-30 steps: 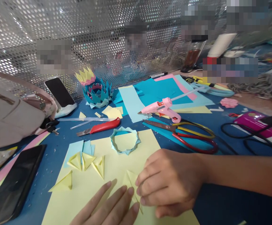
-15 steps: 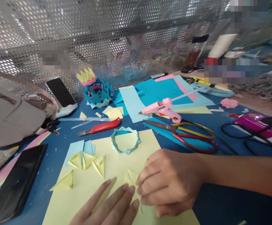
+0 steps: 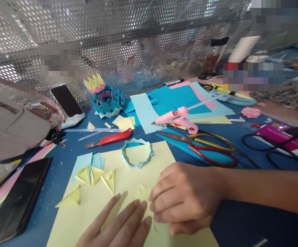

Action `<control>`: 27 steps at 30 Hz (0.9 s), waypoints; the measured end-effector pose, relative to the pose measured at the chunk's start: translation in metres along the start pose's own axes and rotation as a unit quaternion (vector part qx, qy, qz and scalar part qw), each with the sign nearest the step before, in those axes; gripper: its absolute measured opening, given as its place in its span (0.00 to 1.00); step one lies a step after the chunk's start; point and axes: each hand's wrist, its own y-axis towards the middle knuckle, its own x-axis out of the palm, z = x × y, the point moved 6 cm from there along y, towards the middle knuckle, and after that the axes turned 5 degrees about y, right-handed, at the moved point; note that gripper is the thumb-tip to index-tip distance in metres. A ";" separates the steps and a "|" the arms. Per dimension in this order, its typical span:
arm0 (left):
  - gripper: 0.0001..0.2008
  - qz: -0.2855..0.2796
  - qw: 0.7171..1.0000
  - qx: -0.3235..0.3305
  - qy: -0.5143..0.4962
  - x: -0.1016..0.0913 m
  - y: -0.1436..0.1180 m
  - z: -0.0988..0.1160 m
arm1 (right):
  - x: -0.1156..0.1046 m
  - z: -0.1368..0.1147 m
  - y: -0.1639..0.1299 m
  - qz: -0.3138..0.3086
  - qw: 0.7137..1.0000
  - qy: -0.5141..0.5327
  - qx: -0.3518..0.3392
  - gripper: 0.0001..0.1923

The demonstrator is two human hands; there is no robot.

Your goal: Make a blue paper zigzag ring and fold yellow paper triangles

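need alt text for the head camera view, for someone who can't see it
Two bare hands, left hand and right hand, press a small folded yellow paper triangle onto a large pale yellow paper sheet on a blue table. Behind lie a light blue paper ring, red-handled scissors and a pink glue gun.

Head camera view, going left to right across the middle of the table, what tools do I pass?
Black phone → red cutter → blue paper ring → pink glue gun → scissors → magenta device.

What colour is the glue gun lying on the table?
The glue gun is pink; the head view shows it clearly.
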 end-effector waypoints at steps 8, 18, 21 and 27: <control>0.20 0.000 1.000 -0.004 -0.014 -0.001 0.000 -0.001 | -0.003 -0.002 0.001 0.007 1.000 -0.007 -0.002 0.15; 0.21 -0.009 1.000 0.017 0.009 0.001 -0.001 0.004 | -0.003 -0.004 0.002 -0.002 1.000 -0.010 -0.007 0.15; 0.21 -0.011 1.000 0.022 0.015 0.001 0.000 0.002 | -0.002 -0.004 0.004 -0.010 1.000 -0.014 -0.006 0.16; 0.21 -0.015 0.999 0.028 0.018 0.001 0.002 0.001 | -0.003 -0.004 0.005 -0.016 1.000 -0.006 0.004 0.16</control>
